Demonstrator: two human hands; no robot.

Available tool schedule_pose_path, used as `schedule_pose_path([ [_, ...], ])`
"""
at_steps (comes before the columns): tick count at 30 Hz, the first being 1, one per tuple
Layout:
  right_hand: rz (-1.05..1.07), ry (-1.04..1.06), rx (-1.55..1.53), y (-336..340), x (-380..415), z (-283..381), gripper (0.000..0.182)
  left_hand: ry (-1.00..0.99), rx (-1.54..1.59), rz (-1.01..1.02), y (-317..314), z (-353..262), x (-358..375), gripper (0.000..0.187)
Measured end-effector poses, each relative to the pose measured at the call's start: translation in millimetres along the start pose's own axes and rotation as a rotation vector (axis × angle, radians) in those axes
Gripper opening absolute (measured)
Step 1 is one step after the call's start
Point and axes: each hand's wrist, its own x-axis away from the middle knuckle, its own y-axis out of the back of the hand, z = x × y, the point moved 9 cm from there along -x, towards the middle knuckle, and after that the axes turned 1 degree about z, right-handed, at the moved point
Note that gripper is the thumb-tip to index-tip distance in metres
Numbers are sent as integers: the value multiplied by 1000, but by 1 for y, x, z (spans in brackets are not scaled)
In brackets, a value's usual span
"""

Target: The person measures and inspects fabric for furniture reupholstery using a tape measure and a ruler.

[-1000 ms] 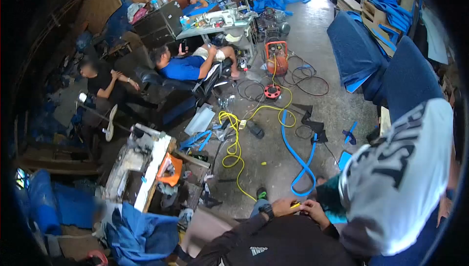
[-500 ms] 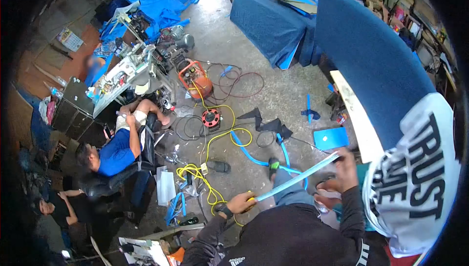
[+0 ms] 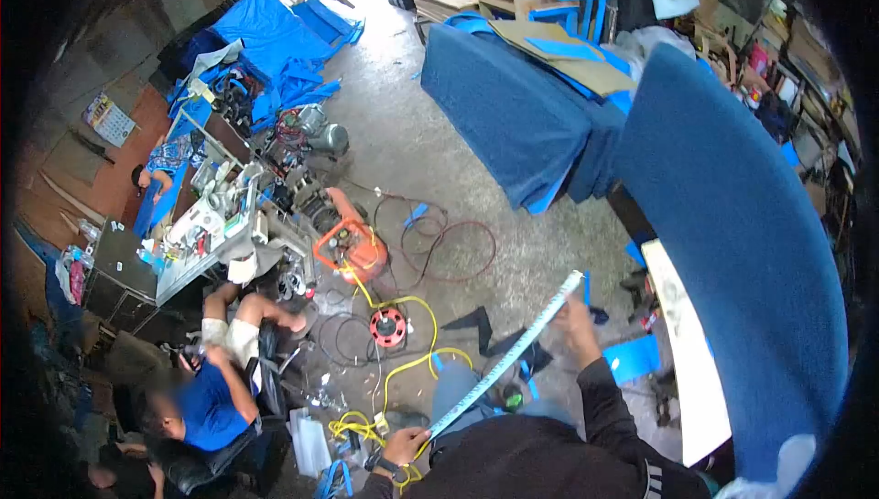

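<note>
A tape measure's pale blade [image 3: 504, 360] stretches in a straight slant between my two hands, above the floor and in front of my dark jacket. My left hand [image 3: 403, 449] is closed at the lower end of the blade; the case is mostly hidden in its grip. At the far upper end, my right hand [image 3: 575, 323] pinches the blade close to its tip. Behind the right hand, a flat blue piece [image 3: 632, 359] lies on the floor. Beneath the blade are a dark fabric scrap [image 3: 472, 322] and my leg.
A large blue upholstered panel [image 3: 732, 252] stands at right beside a pale board [image 3: 682, 343]. Blue-covered pieces [image 3: 504, 119] stand ahead. An orange compressor [image 3: 352, 250], cable reel [image 3: 388, 327] and yellow hose [image 3: 435, 316] lie left, near a seated person [image 3: 215, 403] and sewing machine [image 3: 197, 224].
My right hand has swung forward with the blade's tip, and a longer stretch of blade now shows. My view has shifted, leaving the person in the white shirt mostly out of sight.
</note>
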Motion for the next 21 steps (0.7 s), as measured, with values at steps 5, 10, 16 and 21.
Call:
schedule_pose_path([
  [5,525,80,386,-160,-78,61,35,57,358,-146,62,0,-132,33],
  [10,360,8,362,-187,-265,106,39,84,348,-249,138,-8,-313,34],
  [16,570,326,2056,-46,-411,-88,24,-23,308,-178,276,-137,-503,41],
  [21,392,-479,1569,27,-358,-92,25,-124,230,-56,380,-270,-627,37],
])
